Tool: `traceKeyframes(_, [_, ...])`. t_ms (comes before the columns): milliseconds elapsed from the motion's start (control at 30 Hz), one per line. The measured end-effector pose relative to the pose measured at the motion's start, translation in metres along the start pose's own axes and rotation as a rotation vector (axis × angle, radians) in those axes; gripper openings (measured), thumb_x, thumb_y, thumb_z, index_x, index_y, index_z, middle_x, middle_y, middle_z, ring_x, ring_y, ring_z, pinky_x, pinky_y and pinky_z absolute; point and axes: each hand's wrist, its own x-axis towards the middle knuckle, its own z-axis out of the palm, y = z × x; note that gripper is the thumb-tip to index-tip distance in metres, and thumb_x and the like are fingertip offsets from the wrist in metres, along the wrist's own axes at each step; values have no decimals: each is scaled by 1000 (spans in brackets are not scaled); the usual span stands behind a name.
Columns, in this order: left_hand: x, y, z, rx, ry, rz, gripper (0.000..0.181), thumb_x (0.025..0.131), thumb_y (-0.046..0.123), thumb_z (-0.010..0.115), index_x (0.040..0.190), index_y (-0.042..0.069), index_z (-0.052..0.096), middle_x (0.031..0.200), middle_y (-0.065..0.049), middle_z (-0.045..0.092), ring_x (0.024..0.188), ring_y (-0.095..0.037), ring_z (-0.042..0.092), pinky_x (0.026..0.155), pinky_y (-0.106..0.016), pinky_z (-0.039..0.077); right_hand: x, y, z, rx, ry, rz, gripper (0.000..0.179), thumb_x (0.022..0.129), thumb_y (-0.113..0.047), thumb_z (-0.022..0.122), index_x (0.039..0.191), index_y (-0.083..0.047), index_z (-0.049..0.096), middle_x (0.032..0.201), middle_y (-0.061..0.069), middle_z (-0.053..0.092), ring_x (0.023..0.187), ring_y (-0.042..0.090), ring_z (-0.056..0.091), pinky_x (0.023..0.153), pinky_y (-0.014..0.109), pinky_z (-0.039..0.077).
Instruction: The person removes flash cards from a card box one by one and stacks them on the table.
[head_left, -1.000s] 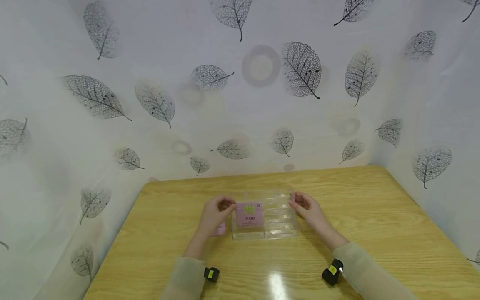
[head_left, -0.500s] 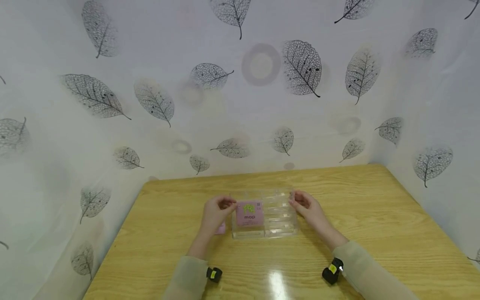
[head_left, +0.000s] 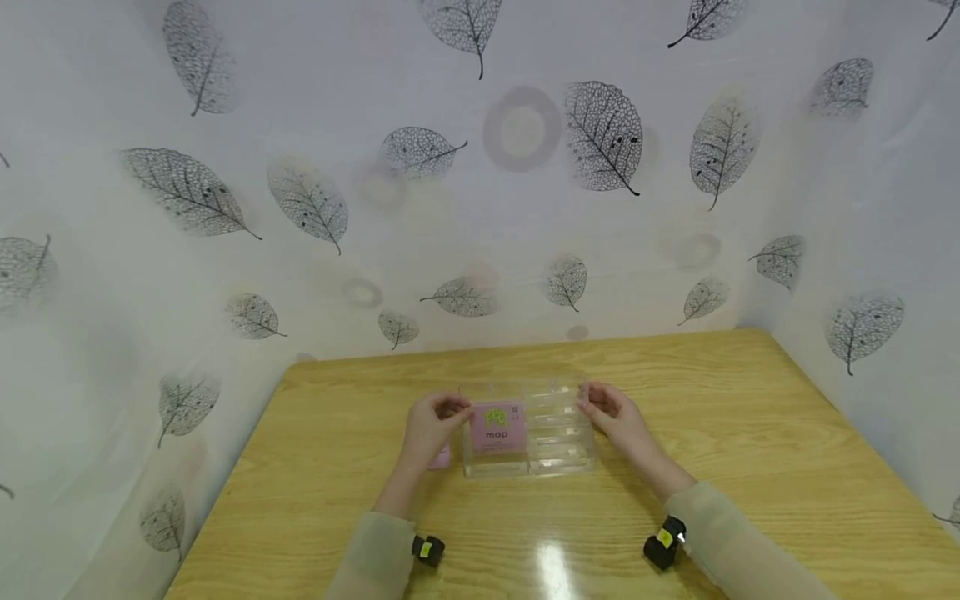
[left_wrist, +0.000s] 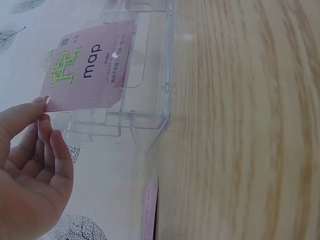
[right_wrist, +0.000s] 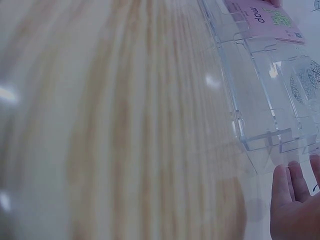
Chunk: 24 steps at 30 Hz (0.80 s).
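Note:
A clear plastic compartment organizer rests on the table in front of the person. In its left part leans a pink word card, printed with "map" and a green maze-like drawing. The left hand pinches this card's upper left corner between thumb and finger, with the other fingers curled, as the left wrist view also shows. At the organizer's far right corner the right hand holds the edge between thumb and fingers. More pink cards lie left of the organizer, partly hidden behind the left wrist in the head view.
The wooden table reaches back to a white curtain with a grey leaf print, which also hangs at both sides. Black wrist cameras are strapped on both arms. A bright light reflection lies near the table's front.
Both hands stay at the card and the organizer. The left wrist has shifted slightly right, covering more of the pink cards beside the organizer.

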Motion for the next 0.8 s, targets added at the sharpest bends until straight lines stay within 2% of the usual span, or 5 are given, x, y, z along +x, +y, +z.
traceKeyframes(367, [1,-5,-1,-60,-12,-7,12,96,7,78,103,-3,76,99,-18,77,81,-8,64,72,-14,54,-2,-2,0,-1,-9,23,54,110,-24,61,153,4,46,147,26,57,136,37,56,90,6,47])
traceKeyframes(667, [2,-2,-1,-68,-7,-42,15,96,10,79,104,-2,75,101,-17,78,81,-8,65,73,-15,56,-1,-1,0,1,-1,19,53,110,-24,61,152,3,47,146,26,58,134,35,57,90,7,47])
traceKeyframes(800, [2,-1,-2,-82,-10,-66,17,96,12,79,105,-2,76,102,-17,78,82,-9,66,76,-19,59,-1,-1,0,9,-3,20,53,110,-23,61,152,4,47,146,26,58,135,37,57,90,6,47])
